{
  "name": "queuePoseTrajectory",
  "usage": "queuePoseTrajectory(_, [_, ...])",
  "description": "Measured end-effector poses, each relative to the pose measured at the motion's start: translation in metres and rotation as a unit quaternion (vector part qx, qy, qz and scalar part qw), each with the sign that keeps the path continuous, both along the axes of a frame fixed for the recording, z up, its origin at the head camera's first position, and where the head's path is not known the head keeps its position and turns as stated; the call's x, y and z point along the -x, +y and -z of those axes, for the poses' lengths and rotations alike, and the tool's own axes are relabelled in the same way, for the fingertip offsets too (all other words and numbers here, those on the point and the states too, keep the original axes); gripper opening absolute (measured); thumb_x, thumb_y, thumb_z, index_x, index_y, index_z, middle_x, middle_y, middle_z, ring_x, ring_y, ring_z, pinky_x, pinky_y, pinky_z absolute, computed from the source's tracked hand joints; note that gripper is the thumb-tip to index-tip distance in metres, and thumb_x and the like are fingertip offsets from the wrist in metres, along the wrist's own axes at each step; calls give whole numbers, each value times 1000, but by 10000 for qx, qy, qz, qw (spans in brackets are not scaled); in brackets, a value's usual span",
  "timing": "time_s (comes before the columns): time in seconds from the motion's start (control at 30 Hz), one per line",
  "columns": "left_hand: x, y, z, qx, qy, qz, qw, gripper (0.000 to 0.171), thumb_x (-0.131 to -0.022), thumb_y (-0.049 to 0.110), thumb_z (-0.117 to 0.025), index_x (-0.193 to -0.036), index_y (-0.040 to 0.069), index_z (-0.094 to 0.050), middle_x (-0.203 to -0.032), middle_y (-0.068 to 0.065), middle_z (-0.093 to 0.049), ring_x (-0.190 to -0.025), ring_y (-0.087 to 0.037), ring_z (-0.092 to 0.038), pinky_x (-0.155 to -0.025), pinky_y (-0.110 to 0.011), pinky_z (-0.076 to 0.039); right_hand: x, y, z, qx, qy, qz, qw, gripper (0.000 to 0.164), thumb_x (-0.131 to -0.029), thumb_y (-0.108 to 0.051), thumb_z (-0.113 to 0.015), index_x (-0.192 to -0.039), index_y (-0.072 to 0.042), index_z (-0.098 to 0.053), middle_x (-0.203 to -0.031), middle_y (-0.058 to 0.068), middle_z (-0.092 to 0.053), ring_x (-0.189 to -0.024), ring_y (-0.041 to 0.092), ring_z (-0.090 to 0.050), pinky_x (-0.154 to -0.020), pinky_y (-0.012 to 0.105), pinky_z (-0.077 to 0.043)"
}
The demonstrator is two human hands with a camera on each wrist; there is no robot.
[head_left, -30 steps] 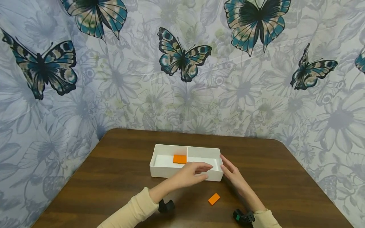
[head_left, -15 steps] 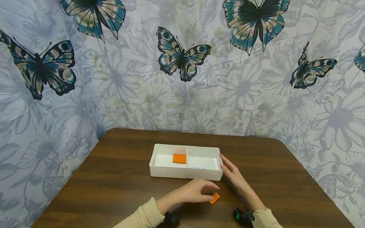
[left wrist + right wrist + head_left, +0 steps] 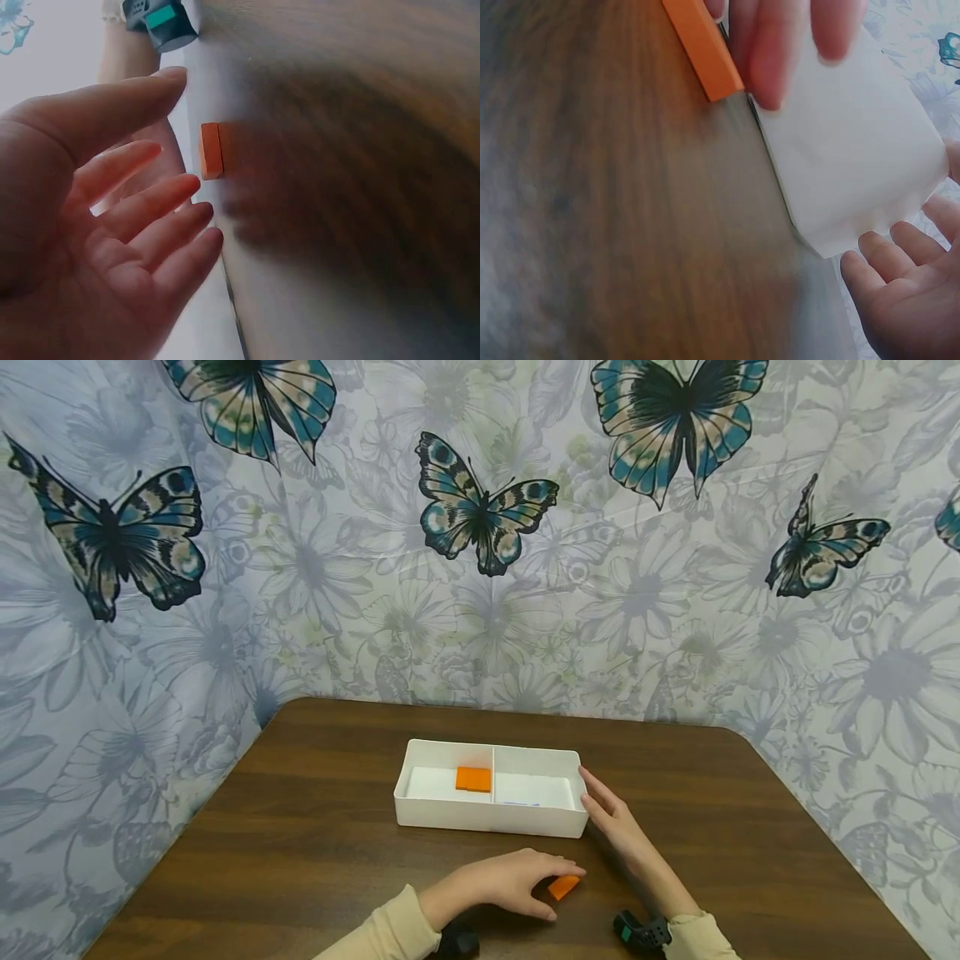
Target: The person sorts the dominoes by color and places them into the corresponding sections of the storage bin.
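A small orange block [image 3: 562, 887] lies flat on the table in front of the box. My left hand [image 3: 513, 883] hovers at it, fingertips overlapping its far side and thumb apart on the near side. In the left wrist view the same block [image 3: 211, 151] shows past the spread thumb and fingers, nothing between them. The white two-compartment box [image 3: 450, 814] stands farther back. Against its right end my right hand [image 3: 618, 827] rests with extended fingers, also seen along the box wall [image 3: 847, 150] in the right wrist view. Orange pieces [image 3: 473, 779] lie in the left compartment.
A brown wooden table [image 3: 315, 777] carries everything. Behind it hangs a butterfly-patterned backdrop [image 3: 480, 643]. A divider [image 3: 492, 774] splits the box, and a faint bluish mark [image 3: 521, 803] shows in its right compartment. Black wrist devices [image 3: 641, 931] sit on both wrists.
My left hand has come back from over the box's right compartment, down and toward me to the orange block. The right hand has stayed at the box's end.
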State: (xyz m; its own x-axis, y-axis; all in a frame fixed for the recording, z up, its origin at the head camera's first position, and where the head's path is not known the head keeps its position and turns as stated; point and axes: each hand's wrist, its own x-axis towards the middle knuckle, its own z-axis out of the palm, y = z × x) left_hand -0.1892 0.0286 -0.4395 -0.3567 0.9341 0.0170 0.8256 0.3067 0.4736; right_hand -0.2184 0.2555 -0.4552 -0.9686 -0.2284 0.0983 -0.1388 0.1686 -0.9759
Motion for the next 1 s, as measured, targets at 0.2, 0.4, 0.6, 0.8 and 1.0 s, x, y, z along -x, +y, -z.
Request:
queuePoseTrajectory(0.2, [-1, 2, 6, 69, 126, 131, 9998, 65, -86, 17, -70, -143, 13, -40, -145, -4, -37, -131, -13, -32, -102, -24, -29, -1, 0, 0, -7, 9, -22, 10000, 51, -101, -21, -45, -149, -12, -28, -152, 15, -17, -136, 37, -15, -102, 59, -17])
queuePoseTrajectory(0.4, [2, 4, 8, -48, 179, 43, 9998, 62, -90, 21, -66, -145, 13, -38, -149, -6, -30, -132, -12, -28, -103, -24, -27, -1, 0, -2, -15, 27, -46, 10000, 50, -101, -19, -44, -149, -11, -27, -152, 15, -17, -136, 37, -14, -103, 57, -17])
queuePoseTrajectory(0.6, [7, 5, 6, -45, 226, 175, 9996, 59, -88, 16, -67, -142, 12, -43, -143, -1, -39, -131, -14, -31, -103, -24, -26, 0, 0, -3, -21, -15, -39, 10000, 51, -101, -20, -44, -149, -12, -27, -152, 15, -17, -136, 38, -15, -103, 57, -17])
queuePoseTrajectory(0.8, [12, 6, 9, -246, 472, 75, 9986, 51, -85, 15, -71, -133, 13, -54, -128, 5, -54, -113, -3, -47, -95, -17, -34, 1, 0, -2, -18, -33, -11, 10000, 51, -101, -20, -45, -148, -11, -28, -152, 15, -18, -136, 37, -16, -103, 57, -18])
queuePoseTrajectory(1.0, [17, 5, 13, -546, 474, 0, 9974, 47, -83, 16, -73, -127, 10, -59, -120, 5, -59, -106, 2, -49, -91, -13, -35, 1, 0, -1, -31, -5, -21, 10000, 52, -101, -20, -45, -149, -10, -27, -151, 17, -18, -135, 38, -17, -103, 57, -18])
